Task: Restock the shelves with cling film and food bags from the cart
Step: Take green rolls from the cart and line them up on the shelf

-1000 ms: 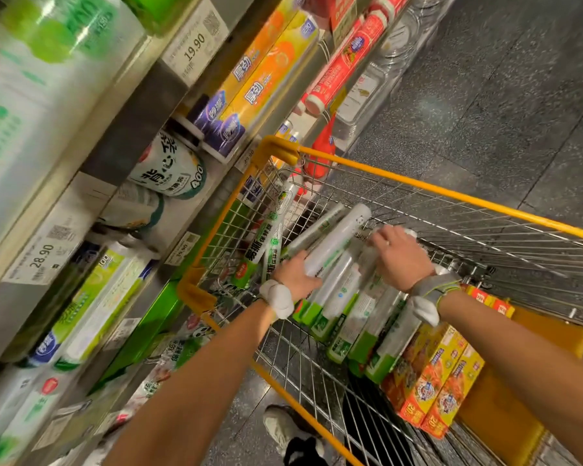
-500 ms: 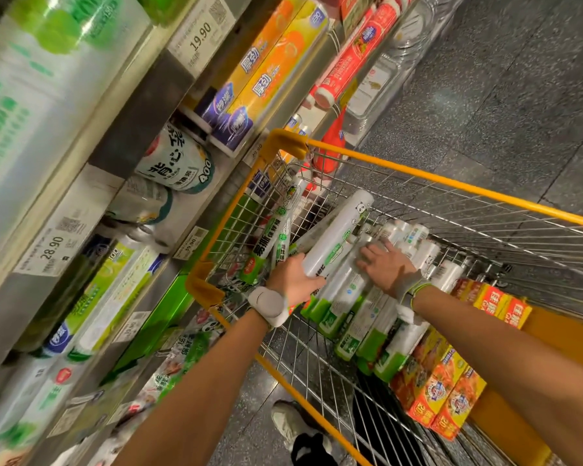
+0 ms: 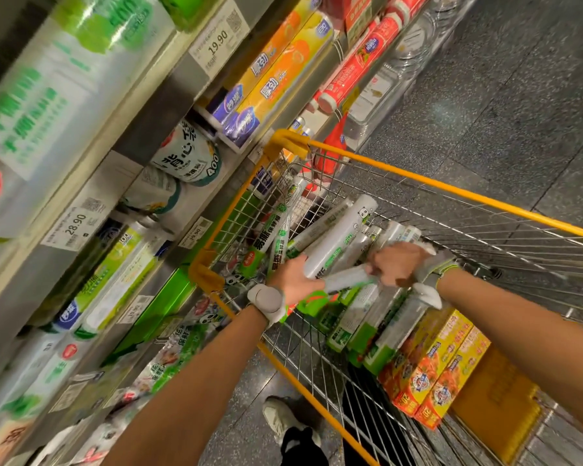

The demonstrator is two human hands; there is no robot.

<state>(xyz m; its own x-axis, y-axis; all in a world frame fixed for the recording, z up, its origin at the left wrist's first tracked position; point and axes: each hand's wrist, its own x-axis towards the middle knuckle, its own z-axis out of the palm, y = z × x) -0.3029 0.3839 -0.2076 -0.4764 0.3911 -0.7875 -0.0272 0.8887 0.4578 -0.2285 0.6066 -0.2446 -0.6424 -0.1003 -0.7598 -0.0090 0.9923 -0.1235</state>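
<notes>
Bare forearms (image 3: 196,381) w/ white wrist units (image 3: 266,299) L & R, pale sneaker (image 3: 278,418), black trouser leg (image 3: 300,445).

- Top price tag (image 3: 217,40), shelf edge abv cart (image 3: 451,190): "19.90"
- Mid price tag (image 3: 76,223), far L of cart: "28.90"
- Small tag (image 3: 196,232), just L of cart: "39.90"
- Bag roll (image 3: 191,159), up-L of cart: "400"
- Yellow box (image 3: 276,79), abv cart: "厚劲"
- Green roll (image 3: 266,238), in cart, L side: "易撕"

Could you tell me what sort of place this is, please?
Most likely a supermarket aisle: price labels on the shelf edges, boxed wraps stocked in rows, and a yellow-rimmed wire cart loaded with cling film rolls.
</notes>
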